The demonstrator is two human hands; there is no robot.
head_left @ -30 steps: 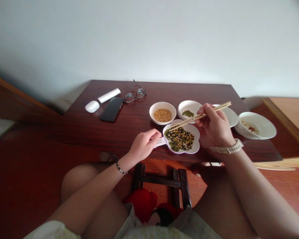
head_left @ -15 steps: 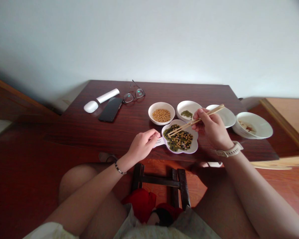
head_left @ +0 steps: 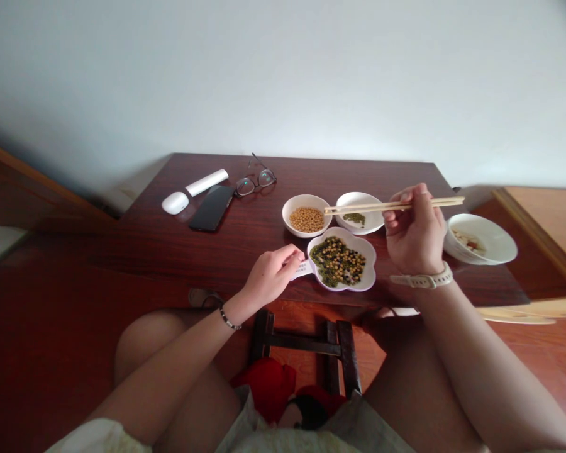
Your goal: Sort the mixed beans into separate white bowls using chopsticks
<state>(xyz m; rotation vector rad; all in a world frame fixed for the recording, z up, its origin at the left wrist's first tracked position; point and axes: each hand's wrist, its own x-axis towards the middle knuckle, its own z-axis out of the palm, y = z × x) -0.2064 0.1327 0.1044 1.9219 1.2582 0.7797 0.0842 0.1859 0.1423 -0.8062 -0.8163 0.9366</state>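
Note:
My right hand (head_left: 414,236) is closed round a pair of wooden chopsticks (head_left: 377,206), held level, their tips above the right rim of the bowl of yellow soybeans (head_left: 306,215). I cannot tell if a bean is pinched in the tips. My left hand (head_left: 273,274) pinches the white handle tab of the flower-shaped dish (head_left: 368,277), which holds mixed green, yellow and dark beans near the table's front edge. Behind it stands a small white dish with a few green beans (head_left: 356,217).
On the dark wooden table (head_left: 245,245) lie a white mouse (head_left: 175,202), a white tube (head_left: 206,181), a black phone (head_left: 212,207) and glasses (head_left: 256,180) at the left. A white bowl (head_left: 483,239) with food bits sits at the right. A dark stool frame (head_left: 306,343) stands between my knees.
My right hand lifted the chopsticks out of the flower-shaped dish and swung them level, tips now over the soybean bowl's rim. The left hand has stayed on the dish handle.

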